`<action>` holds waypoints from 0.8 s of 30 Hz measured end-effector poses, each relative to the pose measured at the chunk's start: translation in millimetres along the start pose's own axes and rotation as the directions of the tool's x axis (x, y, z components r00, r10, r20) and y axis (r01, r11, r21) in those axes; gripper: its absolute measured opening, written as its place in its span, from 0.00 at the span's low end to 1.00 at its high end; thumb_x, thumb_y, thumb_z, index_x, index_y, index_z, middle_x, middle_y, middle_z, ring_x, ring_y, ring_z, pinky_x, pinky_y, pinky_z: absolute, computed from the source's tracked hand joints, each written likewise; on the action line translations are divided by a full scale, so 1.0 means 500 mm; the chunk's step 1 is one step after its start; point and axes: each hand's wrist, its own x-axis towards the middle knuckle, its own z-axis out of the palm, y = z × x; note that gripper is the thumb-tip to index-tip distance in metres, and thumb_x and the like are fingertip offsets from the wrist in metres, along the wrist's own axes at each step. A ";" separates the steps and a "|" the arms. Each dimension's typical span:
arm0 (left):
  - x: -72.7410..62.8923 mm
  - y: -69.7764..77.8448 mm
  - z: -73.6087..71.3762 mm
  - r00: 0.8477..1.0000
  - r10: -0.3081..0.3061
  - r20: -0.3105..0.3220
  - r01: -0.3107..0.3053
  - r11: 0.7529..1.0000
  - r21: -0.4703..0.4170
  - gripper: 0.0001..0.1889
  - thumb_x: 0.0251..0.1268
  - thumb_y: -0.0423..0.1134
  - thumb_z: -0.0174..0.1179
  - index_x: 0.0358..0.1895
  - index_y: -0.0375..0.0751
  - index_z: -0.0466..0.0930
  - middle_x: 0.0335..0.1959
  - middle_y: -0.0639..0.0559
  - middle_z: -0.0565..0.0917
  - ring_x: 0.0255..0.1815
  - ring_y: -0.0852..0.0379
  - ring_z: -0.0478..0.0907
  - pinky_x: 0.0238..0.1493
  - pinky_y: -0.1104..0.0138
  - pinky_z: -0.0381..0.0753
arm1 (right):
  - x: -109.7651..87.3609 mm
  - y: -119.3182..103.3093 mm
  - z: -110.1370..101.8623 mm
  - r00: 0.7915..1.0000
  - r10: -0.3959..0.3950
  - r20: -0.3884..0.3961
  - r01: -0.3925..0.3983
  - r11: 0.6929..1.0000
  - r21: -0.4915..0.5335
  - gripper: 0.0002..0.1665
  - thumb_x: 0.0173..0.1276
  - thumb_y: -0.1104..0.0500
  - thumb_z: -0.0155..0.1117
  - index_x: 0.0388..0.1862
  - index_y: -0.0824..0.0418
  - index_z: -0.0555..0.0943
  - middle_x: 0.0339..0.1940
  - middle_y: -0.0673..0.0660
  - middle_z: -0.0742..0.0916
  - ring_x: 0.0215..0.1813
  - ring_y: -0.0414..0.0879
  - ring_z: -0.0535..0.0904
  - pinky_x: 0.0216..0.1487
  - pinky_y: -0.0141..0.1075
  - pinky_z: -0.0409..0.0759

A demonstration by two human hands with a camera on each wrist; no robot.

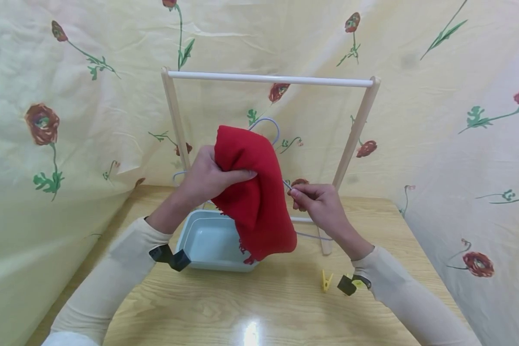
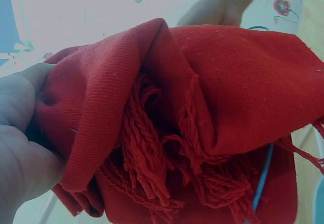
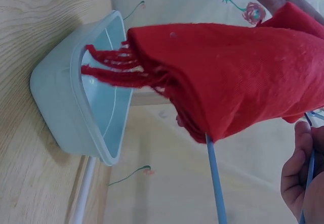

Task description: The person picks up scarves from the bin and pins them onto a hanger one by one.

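Note:
In the head view, a red fringed scarf point(image 1: 265, 192) hangs folded over a light-blue clothes hanger. The hanger's hook point(image 1: 265, 119) rises above the cloth. My left hand point(image 1: 207, 178) grips the scarf's upper left part, with the thumb lying across the front. On the other side, my right hand point(image 1: 317, 204) pinches the hanger's thin arm close to the scarf's edge. The hanger's lower bar point(image 3: 216, 178) comes out from under the cloth in the right wrist view. Fringes point(image 2: 147, 153) dangle between the folds in the left wrist view. Most of the hanger is hidden by the scarf.
A pale blue basin point(image 1: 220, 265) stands on the wooden table point(image 1: 199, 307) below the scarf. Behind it rises a rack with wooden posts and a white top rail point(image 1: 268, 78). A yellow clothespin point(image 1: 326, 281) lies near my right wrist. Flowered cloth point(image 1: 125, 38) surrounds the table.

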 end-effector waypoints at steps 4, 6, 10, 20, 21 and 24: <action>-0.004 -0.012 0.000 1.000 0.005 0.018 -0.005 1.000 -0.007 0.23 0.59 0.34 0.73 0.57 0.41 0.77 0.52 0.47 0.84 0.51 0.46 0.82 0.48 0.54 0.86 | 0.000 -0.003 0.001 1.000 -0.021 -0.008 0.021 1.000 0.000 0.09 0.71 0.69 0.65 0.44 0.77 0.87 0.24 0.58 0.86 0.28 0.43 0.83 0.36 0.29 0.85; -0.006 -0.017 -0.001 1.000 0.014 0.026 -0.013 1.000 -0.011 0.24 0.59 0.34 0.73 0.57 0.42 0.77 0.52 0.48 0.84 0.51 0.46 0.82 0.47 0.53 0.86 | 0.000 -0.004 0.001 0.999 -0.034 -0.010 0.034 0.999 0.001 0.09 0.71 0.70 0.66 0.43 0.77 0.87 0.24 0.58 0.85 0.28 0.43 0.82 0.36 0.29 0.85; -0.011 -0.027 -0.003 0.999 0.025 0.040 -0.024 1.000 -0.017 0.24 0.59 0.33 0.72 0.58 0.42 0.75 0.53 0.47 0.83 0.52 0.45 0.81 0.48 0.53 0.86 | -0.001 -0.007 0.000 0.999 -0.049 0.000 0.049 0.999 0.009 0.09 0.71 0.70 0.65 0.43 0.76 0.87 0.24 0.59 0.85 0.28 0.41 0.82 0.37 0.30 0.86; -0.023 -0.043 0.003 0.999 -0.003 0.049 0.004 1.000 -0.011 0.24 0.62 0.33 0.68 0.59 0.41 0.72 0.53 0.47 0.82 0.52 0.45 0.81 0.48 0.54 0.85 | -0.001 -0.012 0.000 0.998 -0.065 0.013 0.065 0.997 0.036 0.09 0.71 0.70 0.65 0.44 0.77 0.86 0.25 0.60 0.85 0.28 0.41 0.83 0.39 0.32 0.87; -0.024 -0.044 0.004 0.999 -0.007 0.047 0.008 1.000 -0.014 0.23 0.63 0.32 0.68 0.59 0.41 0.71 0.53 0.46 0.82 0.52 0.45 0.81 0.48 0.54 0.85 | -0.001 -0.013 0.000 0.998 -0.067 0.013 0.067 0.997 0.037 0.09 0.72 0.70 0.65 0.44 0.77 0.86 0.25 0.59 0.85 0.28 0.41 0.83 0.38 0.31 0.87; -0.026 -0.049 0.006 0.999 0.003 0.046 -0.002 1.000 -0.029 0.23 0.64 0.32 0.67 0.59 0.41 0.71 0.53 0.46 0.82 0.52 0.45 0.81 0.48 0.54 0.85 | 0.002 -0.015 0.001 0.997 -0.078 0.010 0.078 0.996 0.036 0.08 0.72 0.69 0.65 0.42 0.76 0.87 0.24 0.57 0.85 0.28 0.43 0.82 0.38 0.31 0.86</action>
